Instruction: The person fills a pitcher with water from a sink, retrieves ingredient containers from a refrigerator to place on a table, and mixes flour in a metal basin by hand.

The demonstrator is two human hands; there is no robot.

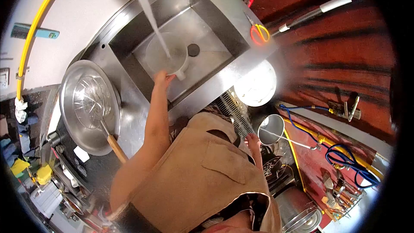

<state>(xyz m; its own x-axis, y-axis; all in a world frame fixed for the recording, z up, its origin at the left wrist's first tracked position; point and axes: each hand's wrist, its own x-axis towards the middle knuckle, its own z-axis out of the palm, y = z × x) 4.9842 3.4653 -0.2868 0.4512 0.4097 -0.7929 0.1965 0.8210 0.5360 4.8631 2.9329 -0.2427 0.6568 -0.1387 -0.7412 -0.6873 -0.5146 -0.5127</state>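
Under a running stream of water [146, 13], a pale, round, blurred container [161, 56] stands in the steel sink [207, 13]. A light handle-like part juts out from its near side. My left hand [164, 78] is closed on the container's near edge, with the fingers partly hidden. My right hand [252, 140] is low on the right, close beside a round metal pot [271, 129]. Its fingers are small and partly covered, so I cannot tell whether it touches the pot. A thin, pale rod crosses the pot's rim toward the right.
Left of the sink lies a large steel bowl [67, 99] with a wire strainer [92, 103] in it. Scissors [259, 33] rest on the sink's right edge. A white round bowl [255, 84] sits nearby. Blue hose [351, 159] and hanging utensils [343, 196] are at right.
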